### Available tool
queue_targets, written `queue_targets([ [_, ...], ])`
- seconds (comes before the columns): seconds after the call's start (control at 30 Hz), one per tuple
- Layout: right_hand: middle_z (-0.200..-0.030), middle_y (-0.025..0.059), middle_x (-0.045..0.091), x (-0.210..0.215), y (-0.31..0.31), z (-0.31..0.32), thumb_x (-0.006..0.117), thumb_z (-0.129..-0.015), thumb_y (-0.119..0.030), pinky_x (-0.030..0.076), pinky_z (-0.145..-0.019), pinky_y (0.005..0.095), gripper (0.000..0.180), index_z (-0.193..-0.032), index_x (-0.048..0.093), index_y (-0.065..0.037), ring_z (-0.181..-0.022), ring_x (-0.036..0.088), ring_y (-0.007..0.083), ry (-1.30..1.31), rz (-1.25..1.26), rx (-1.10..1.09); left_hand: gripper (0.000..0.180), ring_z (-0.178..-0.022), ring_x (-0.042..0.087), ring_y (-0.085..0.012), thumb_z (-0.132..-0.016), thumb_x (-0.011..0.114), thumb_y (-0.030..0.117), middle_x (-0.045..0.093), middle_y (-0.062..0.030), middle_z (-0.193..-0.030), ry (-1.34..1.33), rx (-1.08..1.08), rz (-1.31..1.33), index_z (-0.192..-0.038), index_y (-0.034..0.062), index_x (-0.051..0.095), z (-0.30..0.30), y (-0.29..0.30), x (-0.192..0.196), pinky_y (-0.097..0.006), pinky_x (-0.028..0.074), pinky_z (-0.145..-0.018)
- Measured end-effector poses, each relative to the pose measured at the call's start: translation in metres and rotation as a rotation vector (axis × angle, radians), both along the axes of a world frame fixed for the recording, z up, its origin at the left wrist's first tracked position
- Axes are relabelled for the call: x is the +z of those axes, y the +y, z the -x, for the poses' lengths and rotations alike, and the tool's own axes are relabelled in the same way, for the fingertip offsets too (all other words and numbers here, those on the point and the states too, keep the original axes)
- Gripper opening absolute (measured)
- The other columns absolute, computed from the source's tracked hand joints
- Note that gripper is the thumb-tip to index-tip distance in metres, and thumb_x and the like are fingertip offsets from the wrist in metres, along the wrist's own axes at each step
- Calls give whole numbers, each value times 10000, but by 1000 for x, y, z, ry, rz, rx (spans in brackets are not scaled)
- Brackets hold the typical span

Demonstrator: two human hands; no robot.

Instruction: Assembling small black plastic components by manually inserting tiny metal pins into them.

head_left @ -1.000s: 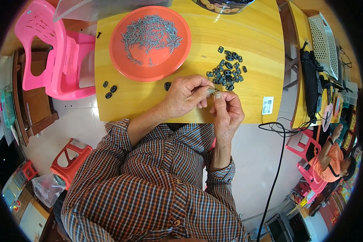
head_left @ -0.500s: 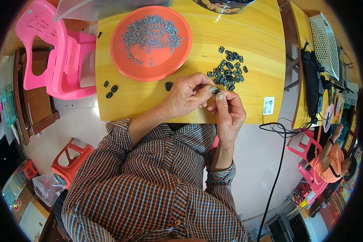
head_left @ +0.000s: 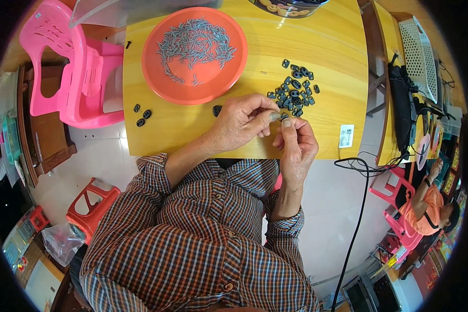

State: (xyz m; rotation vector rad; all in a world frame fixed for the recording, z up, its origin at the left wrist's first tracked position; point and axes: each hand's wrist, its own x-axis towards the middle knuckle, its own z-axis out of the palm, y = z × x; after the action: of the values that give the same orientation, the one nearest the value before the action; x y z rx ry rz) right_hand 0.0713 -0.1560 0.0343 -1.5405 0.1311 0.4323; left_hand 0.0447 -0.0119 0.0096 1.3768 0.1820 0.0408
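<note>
Over the near edge of the yellow table (head_left: 338, 78), my right hand (head_left: 299, 145) pinches a small black plastic piece (head_left: 284, 117) between thumb and fingers. My left hand (head_left: 239, 125) is beside it, thumb and fingertips pressed together; whatever they hold is too small to make out. Just beyond my fingers lies a loose pile of black two-holed plastic pieces (head_left: 295, 94). A single black piece (head_left: 217, 110) rests by my left hand. Farther left, a round orange-red basin (head_left: 153, 86) holds many small grey screws (head_left: 195, 47).
Near the table's left edge lie a few more black pieces (head_left: 147, 113). A round tin (head_left: 288, 9) stands at the far edge. A white label (head_left: 346, 136) and a black cable (head_left: 356, 218) are at the right. Pink chair (head_left: 80, 78) at left; another person (head_left: 429, 208) sits far right.
My hands have drawn slightly apart. The black piece now shows at my right fingertips, where both hands met on it before.
</note>
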Motion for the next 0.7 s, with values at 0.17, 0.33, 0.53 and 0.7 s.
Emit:
queue_targets([
  [0.17,-653,7,545,-2,2,1,584,-908,-149,353,-486,177,148,-872,574,-5,-518,456,46,-25,-9,-3,87,-572,571,-51,-911,566,60,597,-17,-686,14,5,-39,-917,-22,596,0,-1,1,-193,481,-511],
  [0.33,-650,6,535,-3,3,2,580,-910,-148,346,-486,176,149,-868,569,-7,-518,447,44,-17,-13,-19,76,-566,576,-51,-908,565,49,591,-13,-663,1,4,-45,-910,-20,597,0,-1,0,-197,486,-503],
  [0.53,-653,4,528,-4,2,3,576,-907,-137,343,-485,177,132,-867,563,-12,-520,439,40,-20,-22,-29,75,-569,579,-54,-909,560,45,591,-11,-668,25,-24,-9,-905,-20,598,1,-2,-2,-197,493,-507],
  [0.7,-661,-4,522,-4,3,3,582,-898,-130,343,-482,178,127,-851,557,-15,-525,436,38,-44,9,-11,72,-575,580,-54,-908,558,38,591,-12,-677,11,-29,15,-905,-21,598,2,-1,-4,-197,492,-506],
])
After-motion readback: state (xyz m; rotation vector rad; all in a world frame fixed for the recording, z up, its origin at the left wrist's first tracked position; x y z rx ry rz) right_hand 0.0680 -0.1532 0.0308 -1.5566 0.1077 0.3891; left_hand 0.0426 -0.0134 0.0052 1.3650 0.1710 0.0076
